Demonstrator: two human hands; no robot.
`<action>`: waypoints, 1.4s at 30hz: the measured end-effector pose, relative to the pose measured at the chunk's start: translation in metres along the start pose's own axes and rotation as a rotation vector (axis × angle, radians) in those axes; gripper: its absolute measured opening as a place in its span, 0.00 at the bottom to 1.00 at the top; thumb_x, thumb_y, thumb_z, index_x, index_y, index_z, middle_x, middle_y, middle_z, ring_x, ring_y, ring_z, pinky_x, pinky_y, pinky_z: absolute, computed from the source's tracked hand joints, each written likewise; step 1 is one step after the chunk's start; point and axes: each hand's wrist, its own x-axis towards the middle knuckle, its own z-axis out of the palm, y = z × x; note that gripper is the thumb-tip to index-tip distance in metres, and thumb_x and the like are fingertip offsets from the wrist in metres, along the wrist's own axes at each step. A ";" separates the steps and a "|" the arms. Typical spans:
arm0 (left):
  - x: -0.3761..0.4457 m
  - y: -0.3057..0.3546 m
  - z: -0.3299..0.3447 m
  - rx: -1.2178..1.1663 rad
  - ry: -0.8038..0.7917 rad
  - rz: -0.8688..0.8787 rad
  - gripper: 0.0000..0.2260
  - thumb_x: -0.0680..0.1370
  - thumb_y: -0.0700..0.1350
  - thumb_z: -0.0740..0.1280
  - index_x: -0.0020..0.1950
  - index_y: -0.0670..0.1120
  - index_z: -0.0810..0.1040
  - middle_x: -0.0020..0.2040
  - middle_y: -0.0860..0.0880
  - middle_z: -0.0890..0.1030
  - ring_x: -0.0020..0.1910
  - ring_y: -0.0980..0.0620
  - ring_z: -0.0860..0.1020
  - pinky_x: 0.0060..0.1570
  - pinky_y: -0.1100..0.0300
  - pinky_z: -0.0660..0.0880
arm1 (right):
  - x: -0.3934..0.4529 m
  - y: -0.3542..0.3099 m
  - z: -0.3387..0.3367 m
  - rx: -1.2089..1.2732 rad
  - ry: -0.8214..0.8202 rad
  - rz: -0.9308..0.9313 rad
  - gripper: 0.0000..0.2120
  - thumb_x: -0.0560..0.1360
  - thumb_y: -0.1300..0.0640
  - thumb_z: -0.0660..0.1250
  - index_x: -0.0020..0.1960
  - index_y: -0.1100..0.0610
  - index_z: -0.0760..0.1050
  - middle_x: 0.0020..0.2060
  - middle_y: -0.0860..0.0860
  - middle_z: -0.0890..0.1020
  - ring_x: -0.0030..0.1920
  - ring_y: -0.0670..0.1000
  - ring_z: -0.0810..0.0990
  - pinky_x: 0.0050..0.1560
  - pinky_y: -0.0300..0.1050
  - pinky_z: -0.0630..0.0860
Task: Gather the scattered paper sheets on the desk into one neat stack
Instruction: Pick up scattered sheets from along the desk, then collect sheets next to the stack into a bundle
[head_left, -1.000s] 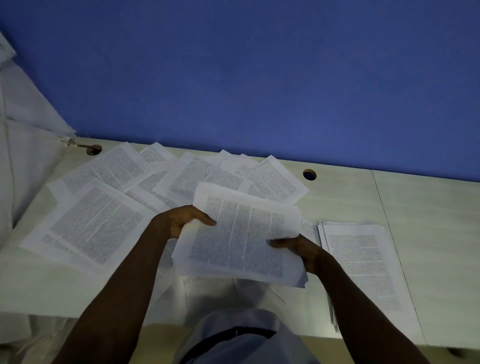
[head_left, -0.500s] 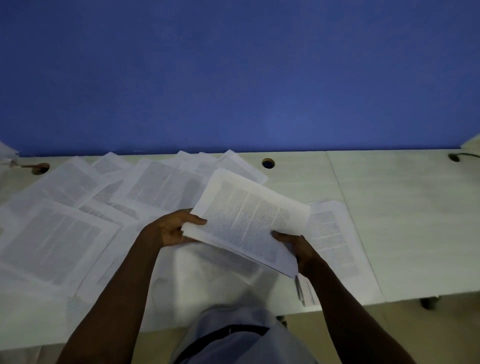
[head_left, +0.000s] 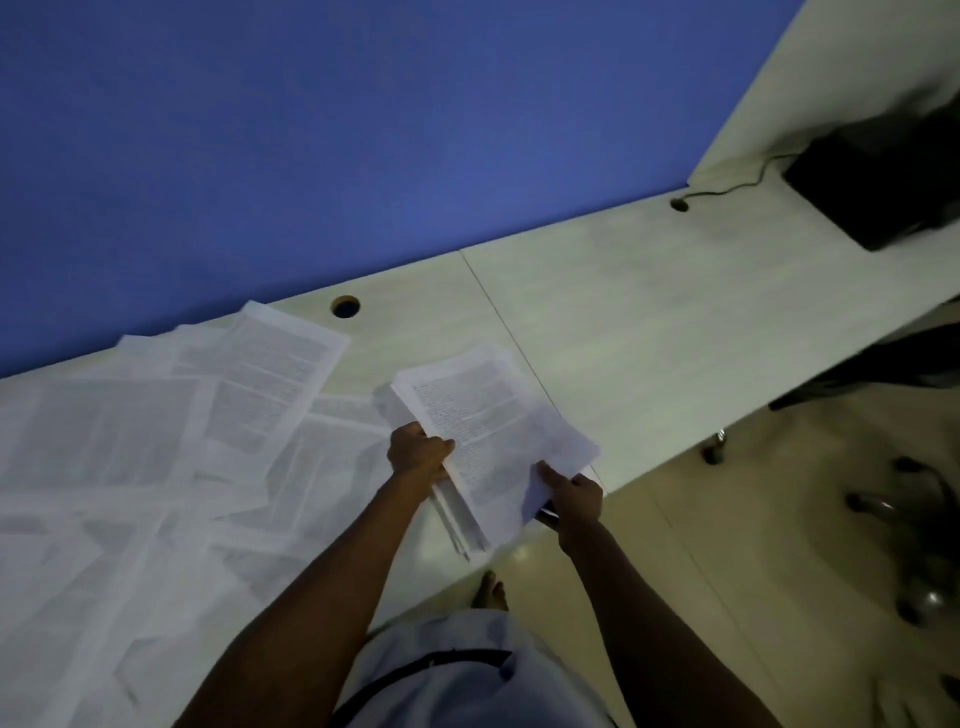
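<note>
A bundle of printed sheets (head_left: 483, 431) lies over the stack at the desk's front edge, near the seam between two desk panels. My left hand (head_left: 420, 451) grips the bundle's left edge, thumb on top. My right hand (head_left: 569, 494) pinches its near right corner. Under the bundle, the edges of the stack's lower sheets (head_left: 460, 519) stick out toward me. Several loose printed sheets (head_left: 260, 384) lie scattered and overlapping across the left part of the pale desk (head_left: 649, 322).
A blue partition (head_left: 363, 130) backs the desk. A round cable hole (head_left: 345, 305) is near the sheets, another (head_left: 678, 204) farther right with a cable. A black box (head_left: 878, 187) stands at the far right. A chair base (head_left: 914, 519) sits on the floor to the right.
My hands carried the bundle of sheets rightward and lowered it onto the stack at the desk's front edge. The camera swung right, so the scattered sheets now sit far left.
</note>
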 end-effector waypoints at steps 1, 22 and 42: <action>0.002 -0.003 0.003 0.048 0.031 -0.004 0.08 0.69 0.33 0.77 0.43 0.41 0.82 0.49 0.40 0.85 0.44 0.41 0.84 0.40 0.38 0.83 | 0.000 0.002 -0.009 -0.079 0.068 -0.018 0.10 0.73 0.59 0.78 0.47 0.64 0.80 0.44 0.62 0.85 0.41 0.60 0.85 0.36 0.52 0.85; -0.031 -0.073 -0.164 -0.002 0.742 -0.341 0.26 0.78 0.44 0.68 0.70 0.32 0.64 0.67 0.32 0.68 0.65 0.33 0.71 0.65 0.46 0.69 | -0.046 0.034 0.209 -1.168 -0.457 -0.825 0.15 0.74 0.52 0.73 0.60 0.51 0.78 0.56 0.48 0.82 0.60 0.52 0.80 0.54 0.47 0.78; -0.044 -0.085 -0.209 -0.130 0.898 -0.665 0.33 0.70 0.51 0.76 0.67 0.37 0.68 0.65 0.34 0.70 0.62 0.37 0.73 0.60 0.48 0.73 | -0.098 0.090 0.272 -1.756 -0.355 -0.798 0.55 0.71 0.31 0.71 0.80 0.63 0.51 0.76 0.62 0.62 0.75 0.63 0.62 0.70 0.60 0.67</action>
